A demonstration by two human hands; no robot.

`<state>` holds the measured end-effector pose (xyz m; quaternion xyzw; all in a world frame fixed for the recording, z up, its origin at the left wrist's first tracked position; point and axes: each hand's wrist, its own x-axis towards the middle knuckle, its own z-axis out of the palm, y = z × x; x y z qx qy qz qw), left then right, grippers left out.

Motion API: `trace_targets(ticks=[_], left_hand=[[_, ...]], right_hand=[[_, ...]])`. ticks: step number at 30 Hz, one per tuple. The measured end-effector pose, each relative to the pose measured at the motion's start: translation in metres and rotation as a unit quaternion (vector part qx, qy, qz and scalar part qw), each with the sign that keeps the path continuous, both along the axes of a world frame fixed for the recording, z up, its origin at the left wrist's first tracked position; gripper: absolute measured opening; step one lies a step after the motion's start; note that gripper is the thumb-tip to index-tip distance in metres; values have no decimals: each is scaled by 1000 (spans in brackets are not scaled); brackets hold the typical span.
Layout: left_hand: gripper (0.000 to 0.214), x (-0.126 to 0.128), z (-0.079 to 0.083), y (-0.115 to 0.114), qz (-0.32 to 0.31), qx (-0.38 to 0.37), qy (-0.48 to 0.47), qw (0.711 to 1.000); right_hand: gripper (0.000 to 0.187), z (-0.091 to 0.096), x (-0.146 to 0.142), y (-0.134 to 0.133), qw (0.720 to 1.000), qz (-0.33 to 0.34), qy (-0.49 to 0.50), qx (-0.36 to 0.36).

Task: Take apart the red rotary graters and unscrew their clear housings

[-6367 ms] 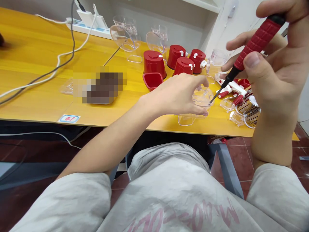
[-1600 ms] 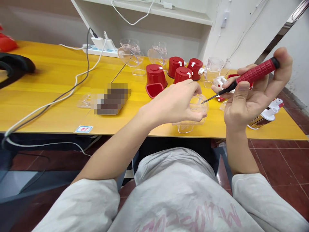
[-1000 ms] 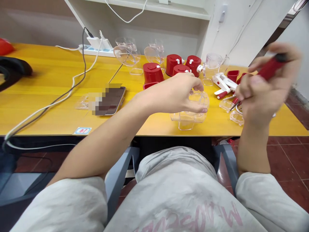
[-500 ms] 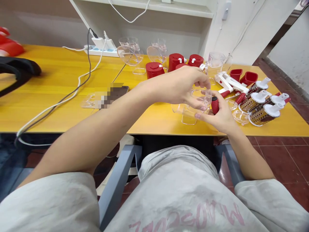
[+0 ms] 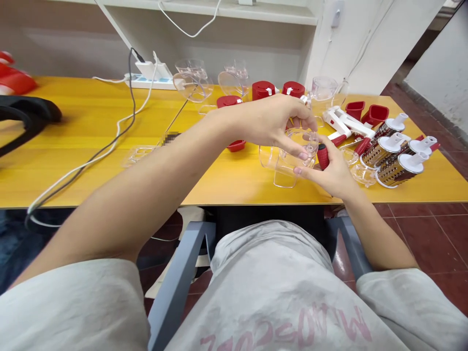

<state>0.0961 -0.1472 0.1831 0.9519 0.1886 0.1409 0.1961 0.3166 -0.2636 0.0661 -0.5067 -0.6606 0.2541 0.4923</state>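
A clear plastic grater housing (image 5: 287, 158) with a round drum opening and a square chute is between my two hands, close to the table's front edge. My left hand (image 5: 283, 122) reaches across from the left, its thumb and fingers curved around the round rim. From the right, my right hand (image 5: 334, 170) supports the other side of that rim, thumb in front. A red ribbed handle with a black end (image 5: 323, 156) sits in the right palm; its far end is hidden, so I cannot tell what tool it belongs to.
Metal grater drums (image 5: 400, 170) with white stems stand right, beside clear plastic rings (image 5: 363, 174). Behind are white-and-red grater handles (image 5: 347, 126), red pushers (image 5: 376, 115), red round parts (image 5: 263, 90) and clear housings (image 5: 193, 83). Cables (image 5: 119, 122) and a power strip (image 5: 151, 82) lie left.
Both hands stay on the clear housing with only small finger shifts. The view has moved slightly, and a red part beneath my left forearm now shows more.
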Motion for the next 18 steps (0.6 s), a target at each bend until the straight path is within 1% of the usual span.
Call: trace_targets(ticks=[4, 6, 7, 8, 10, 11, 12, 13, 14, 15, 16, 17, 18], left_hand=[[54, 2, 3, 2, 6, 1, -11, 1000], [60, 1, 2, 1, 10, -10, -27, 1000], [66, -1, 0, -1, 10, -16, -33, 999], [73, -3, -1, -3, 8, -22, -38, 999], [87, -9, -5, -9, 3, -34, -51, 998], [93, -12, -7, -13, 2, -39, -62, 997], [98, -15, -10, -16, 4, -42, -73, 996], [102, -18, -12, -18, 7, -44, -84, 995], [105, -21, -15, -20, 12, -43, -95, 994], [108, -22, -19, -21, 15, -41, -107, 993], [109, -24, -22, -20, 15, -36, -120, 992], [111, -24, -27, -19, 13, -32, -134, 990], [113, -24, -31, -16, 6, -28, -149, 988]], right_hand=[[98, -3, 6, 2, 1000, 18, 2, -13], [103, -2, 15, 3, 1000, 20, -1, -11], [101, 1, 22, 4, 1000, 17, -1, -9], [92, 5, 28, 5, 1000, 9, 13, 5], [63, 20, 41, 8, 995, -12, 75, 57], [51, 31, 46, 9, 988, -23, 112, 100], [43, 42, 49, 11, 977, -33, 144, 152], [40, 54, 51, 13, 965, -41, 165, 200], [42, 66, 50, 15, 951, -50, 176, 249], [46, 77, 47, 16, 947, -49, 171, 268], [52, 86, 42, 18, 946, -46, 165, 274], [56, 93, 35, 19, 951, -36, 156, 264], [60, 99, 26, 20, 960, -18, 147, 239]])
